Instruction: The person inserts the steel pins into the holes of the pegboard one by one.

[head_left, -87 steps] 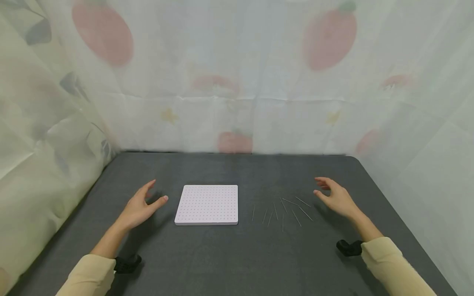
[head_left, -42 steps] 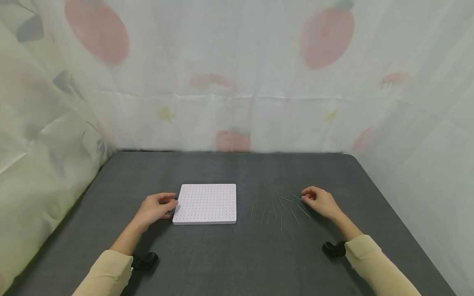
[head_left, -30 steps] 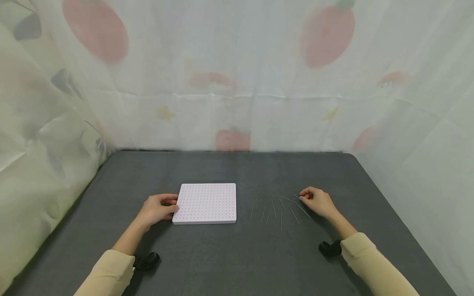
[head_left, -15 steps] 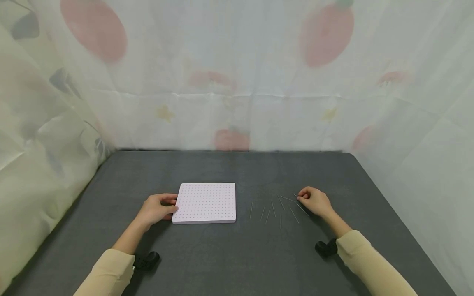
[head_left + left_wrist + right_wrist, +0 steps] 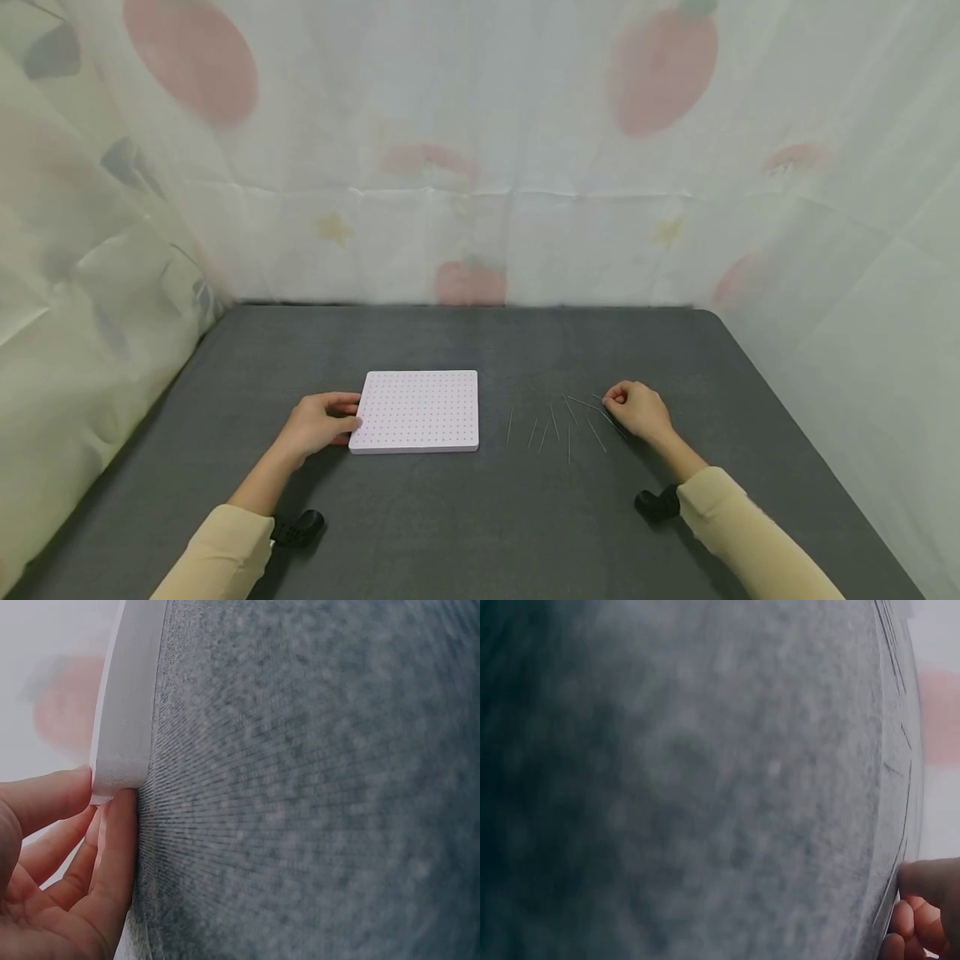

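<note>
A white board with a grid of small holes lies flat on the dark table. My left hand holds its left edge; in the left wrist view the thumb lies at the upper edge of the board's side and the fingertips touch lower down. Right of the board, several thin metal pins lie scattered. At their far right end my right hand pinches one thin pin between thumb and forefinger, its tip poking out to the left. Most of that pin is hidden by the fingers.
The dark grey table has its back edge against a white curtain with fruit prints. Another curtain hangs close on the left. Black wrist cameras sit at the left cuff and the right cuff.
Both hands have come inward from their spread pose: the left has taken the board's edge, the right has reached the rightmost pin. In the last half second the right forearm shifted slightly left.
</note>
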A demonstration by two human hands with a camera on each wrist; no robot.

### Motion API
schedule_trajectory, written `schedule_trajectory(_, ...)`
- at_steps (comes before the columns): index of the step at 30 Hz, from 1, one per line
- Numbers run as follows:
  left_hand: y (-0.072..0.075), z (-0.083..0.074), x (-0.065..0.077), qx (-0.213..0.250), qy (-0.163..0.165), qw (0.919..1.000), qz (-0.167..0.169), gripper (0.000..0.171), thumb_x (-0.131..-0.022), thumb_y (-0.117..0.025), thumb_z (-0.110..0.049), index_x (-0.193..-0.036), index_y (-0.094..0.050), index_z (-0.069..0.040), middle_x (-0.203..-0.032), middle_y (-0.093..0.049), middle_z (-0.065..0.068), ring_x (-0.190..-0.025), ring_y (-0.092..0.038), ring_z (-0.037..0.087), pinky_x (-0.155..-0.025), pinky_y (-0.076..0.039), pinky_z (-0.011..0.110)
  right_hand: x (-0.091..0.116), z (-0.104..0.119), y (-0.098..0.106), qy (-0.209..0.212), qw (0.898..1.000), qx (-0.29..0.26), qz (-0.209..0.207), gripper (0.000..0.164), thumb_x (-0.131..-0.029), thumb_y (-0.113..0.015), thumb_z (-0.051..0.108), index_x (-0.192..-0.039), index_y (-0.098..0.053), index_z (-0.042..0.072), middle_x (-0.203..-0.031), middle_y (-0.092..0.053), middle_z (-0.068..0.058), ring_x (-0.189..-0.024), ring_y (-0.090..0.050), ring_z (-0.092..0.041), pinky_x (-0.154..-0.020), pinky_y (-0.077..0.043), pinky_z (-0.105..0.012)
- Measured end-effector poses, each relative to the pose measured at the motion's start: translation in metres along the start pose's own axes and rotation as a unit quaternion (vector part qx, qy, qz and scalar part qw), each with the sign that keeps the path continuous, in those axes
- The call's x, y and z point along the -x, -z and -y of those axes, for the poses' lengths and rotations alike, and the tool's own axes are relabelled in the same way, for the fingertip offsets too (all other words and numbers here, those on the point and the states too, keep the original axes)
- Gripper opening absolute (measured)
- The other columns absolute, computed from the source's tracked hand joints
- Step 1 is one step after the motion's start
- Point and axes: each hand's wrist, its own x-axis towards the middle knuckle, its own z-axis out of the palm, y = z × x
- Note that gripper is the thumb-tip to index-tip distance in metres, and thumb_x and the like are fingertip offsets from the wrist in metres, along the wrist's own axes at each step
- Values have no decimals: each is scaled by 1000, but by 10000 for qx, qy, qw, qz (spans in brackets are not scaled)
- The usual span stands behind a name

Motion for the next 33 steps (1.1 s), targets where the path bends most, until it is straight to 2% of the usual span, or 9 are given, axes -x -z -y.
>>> schedule_trajectory(11, -1, -1, 0, 18, 62, 10000, 21, 46, -83, -66, -7, -126, -53, 2, -111, -57, 18, -79, -61, 16, -64, -56, 30, -2, 1, -2, -226, 9996, 122, -73, 17, -87, -58, 20, -87, -68, 7, -81, -66, -4, -65, -56, -15, -55, -44, -30)
schedule_trajectory(25, -2, -1, -1, -35, 78, 10000, 3, 45, -83, -65, -6, -126, -53, 2, -110, -57, 18, -80, -60, 16, -64, -56, 31, -2, -2, -3, -82, 9999, 38, -74, 19, -89, -57, 20, -90, -68, 5, -82, -66, -7, -65, -57, -15, -54, -44, -29)
schedule_trajectory(33, -1, -2, 1, -30, 78, 10000, 47, 46, -83, -66, -7, -126, -52, 2, -111, -56, 19, -81, -60, 16, -65, -56, 31, -9, 10, 1, 129, 9994, -199, -268, 18, -89, -57, 18, -90, -68, 4, -78, -64, -7, -59, -51, -14, -52, -38, -26)
